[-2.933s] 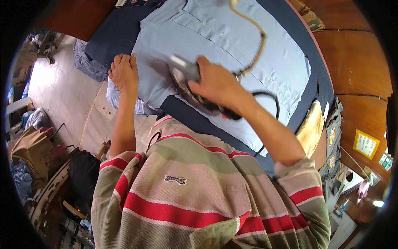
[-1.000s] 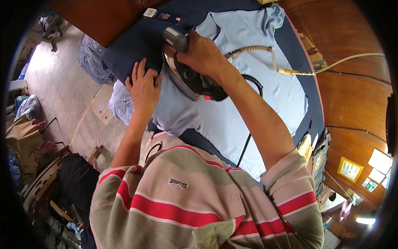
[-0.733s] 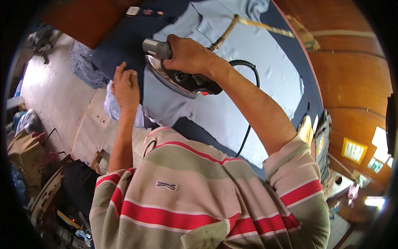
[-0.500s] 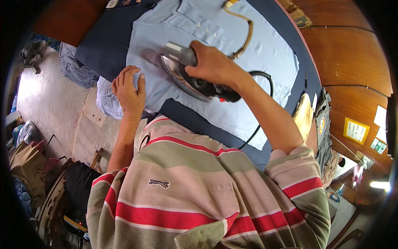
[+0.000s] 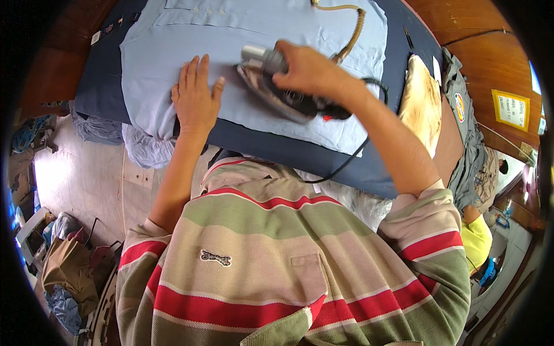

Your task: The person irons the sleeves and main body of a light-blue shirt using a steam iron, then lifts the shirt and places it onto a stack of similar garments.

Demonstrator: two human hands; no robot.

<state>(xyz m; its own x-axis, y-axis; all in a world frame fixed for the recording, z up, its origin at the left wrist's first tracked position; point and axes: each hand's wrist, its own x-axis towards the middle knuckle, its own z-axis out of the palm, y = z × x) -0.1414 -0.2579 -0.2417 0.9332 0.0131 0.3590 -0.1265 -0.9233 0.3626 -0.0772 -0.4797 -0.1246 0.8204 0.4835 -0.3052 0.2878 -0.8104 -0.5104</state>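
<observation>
A light blue shirt [image 5: 167,49] lies spread on a dark navy padded ironing surface [image 5: 98,86], its buttons toward the far side. My right hand [image 5: 309,68] is wrapped round the handle of a steam iron [image 5: 274,95] with a silvery soleplate edge. The iron is over the near part of the shirt, pointing left; whether its whole sole touches the cloth cannot be seen. Left of it, my left hand [image 5: 196,98] rests flat on the shirt near the front edge, fingers spread and holding nothing.
From the iron run a tan hose [image 5: 359,29] and a black cord [image 5: 346,167], the cord hanging over the front edge. A scorched cream cloth [image 5: 421,104] lies at right beside hanging grey clothes [image 5: 461,138]. Another person in a yellow top [image 5: 476,242] is at far right.
My left hand has moved from the shirt's near-left edge onto the cloth, its curled fingers now extended. The shirt lies smoother and further left in view. My right hand still grips the iron.
</observation>
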